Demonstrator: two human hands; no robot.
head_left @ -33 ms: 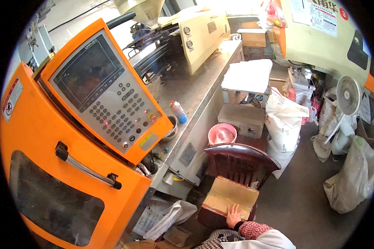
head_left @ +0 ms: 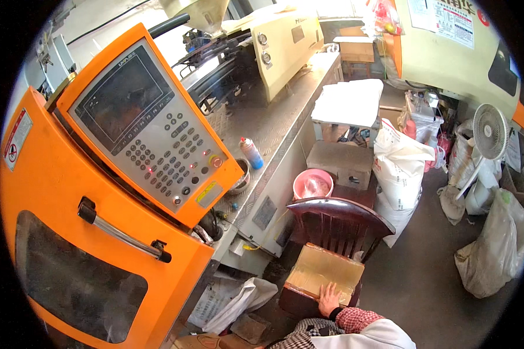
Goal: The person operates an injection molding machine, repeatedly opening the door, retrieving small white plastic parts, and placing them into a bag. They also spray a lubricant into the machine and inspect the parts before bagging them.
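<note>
My right hand (head_left: 330, 298) lies on a brown cardboard piece (head_left: 317, 272) with shiny tape over it, near its front edge. The fingers are spread and grip nothing. Beneath the cardboard is the seat of a dark red-brown wooden chair (head_left: 342, 214) with a curved, slatted back. A red-checked sleeve (head_left: 358, 320) covers the forearm, which comes in from the lower edge. Black-and-white checked cloth (head_left: 311, 334) shows beside it. My left hand is out of the picture.
An orange machine (head_left: 99, 244) with a control panel (head_left: 157, 134) fills the left. Behind the chair stand a pink bucket (head_left: 301, 185), a grey box (head_left: 340, 163) and a white sack (head_left: 399, 180). A fan (head_left: 490, 132) and a plastic bag (head_left: 489, 250) are at right.
</note>
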